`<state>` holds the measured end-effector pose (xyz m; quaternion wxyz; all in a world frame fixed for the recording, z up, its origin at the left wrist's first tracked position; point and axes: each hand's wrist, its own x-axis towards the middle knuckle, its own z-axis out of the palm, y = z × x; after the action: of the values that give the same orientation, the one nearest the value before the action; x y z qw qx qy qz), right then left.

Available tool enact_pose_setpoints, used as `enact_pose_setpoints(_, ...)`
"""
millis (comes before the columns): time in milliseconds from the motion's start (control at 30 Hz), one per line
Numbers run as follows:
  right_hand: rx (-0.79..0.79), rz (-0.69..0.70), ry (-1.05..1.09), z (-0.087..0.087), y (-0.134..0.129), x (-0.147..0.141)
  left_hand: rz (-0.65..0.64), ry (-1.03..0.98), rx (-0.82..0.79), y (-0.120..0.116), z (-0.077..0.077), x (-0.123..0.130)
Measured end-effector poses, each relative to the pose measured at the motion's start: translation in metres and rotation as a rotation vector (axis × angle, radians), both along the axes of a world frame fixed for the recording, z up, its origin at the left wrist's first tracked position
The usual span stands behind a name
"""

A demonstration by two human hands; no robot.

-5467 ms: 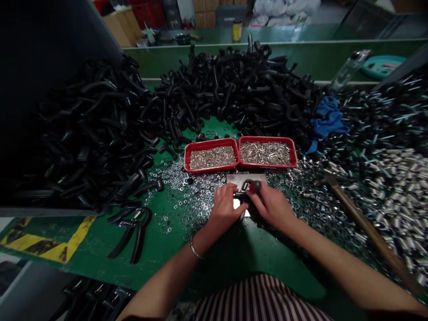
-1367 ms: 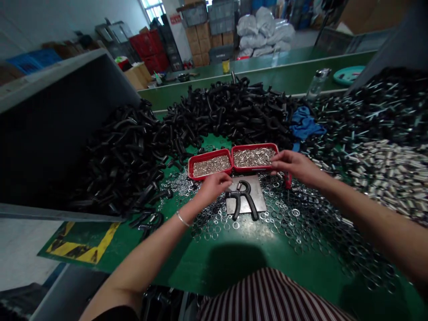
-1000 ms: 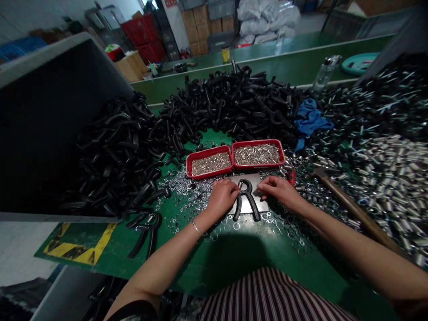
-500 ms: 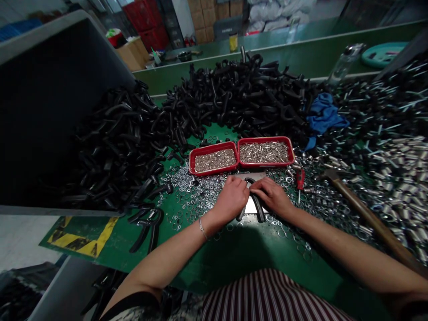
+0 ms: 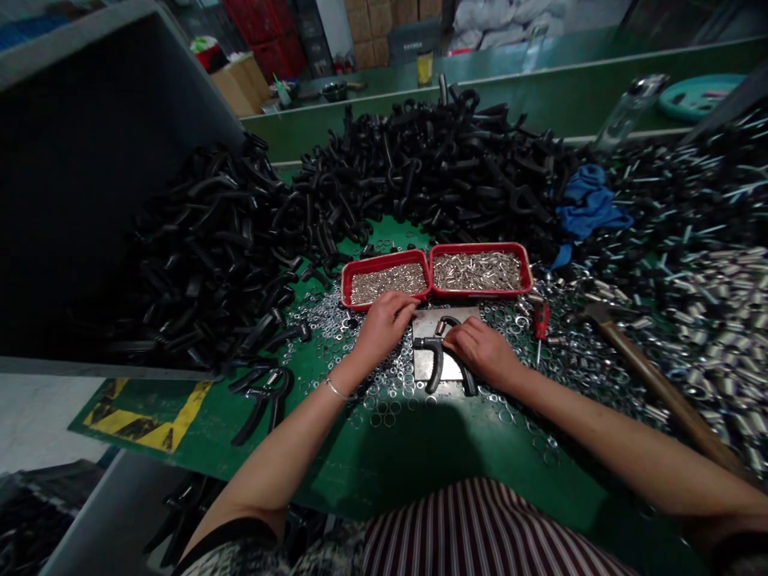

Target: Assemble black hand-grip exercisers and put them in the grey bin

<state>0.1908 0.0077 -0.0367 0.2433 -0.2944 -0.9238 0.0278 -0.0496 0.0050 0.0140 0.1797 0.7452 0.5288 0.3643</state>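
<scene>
A black hand grip strengthener [image 5: 433, 364] with a small metal spring lies on a flat metal plate [image 5: 423, 320], its two handles pointing toward me. The fingers of my right hand [image 5: 480, 348] are closed on its right side near the spring. My left hand [image 5: 384, 324] is apart from the strengthener, at the front edge of the left red tray [image 5: 346, 290], which holds tiny metal pieces. Its thumb and forefinger are pinched together; whatever is between them is too small to make out. The right red tray [image 5: 528, 276] holds small metal pins.
Black handles [image 5: 396, 168] are heaped behind the trays and spill from a large grey bin [image 5: 198, 80] at left. Loose metal rings [image 5: 384, 408] surround the plate. To the right lie a red screwdriver [image 5: 541, 320], a hammer [image 5: 660, 384], a blue cloth [image 5: 591, 204] and metal sleeves [image 5: 720, 320].
My left hand has let go of the strengthener and moved left and up to the left tray. The strengthener's left handle now shows fully. My right hand has stayed on it.
</scene>
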Motion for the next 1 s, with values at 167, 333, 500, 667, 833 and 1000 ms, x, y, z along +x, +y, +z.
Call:
enact_pose_setpoints(167,0.022,-0.001,-0.070,0.010,0.000,-0.001,0.052,-0.028,0.023,0.024,0.001,-0.016)
enact_pose_setpoints(333,0.064,0.041,-0.134,0.016,0.002,-0.002,0.076,-0.005,0.001,0.036,-0.009,-0.021)
enact_pose_setpoints(500,0.059,0.090,-0.145,0.016,0.006,0.000,0.128,0.084,-0.033,0.055,-0.008,-0.032)
enact_pose_setpoints(667,0.026,0.100,-0.133,0.017,0.005,0.001,0.216,0.147,-0.086,0.080,-0.011,-0.043)
enact_pose_setpoints(833,0.042,0.083,-0.130,0.014,0.002,0.002,0.210,0.244,-0.096,0.081,-0.020,-0.041)
enact_pose_setpoints(1000,0.121,0.101,-0.169,0.012,0.004,0.003,0.215,0.284,-0.070,0.076,-0.020,-0.038)
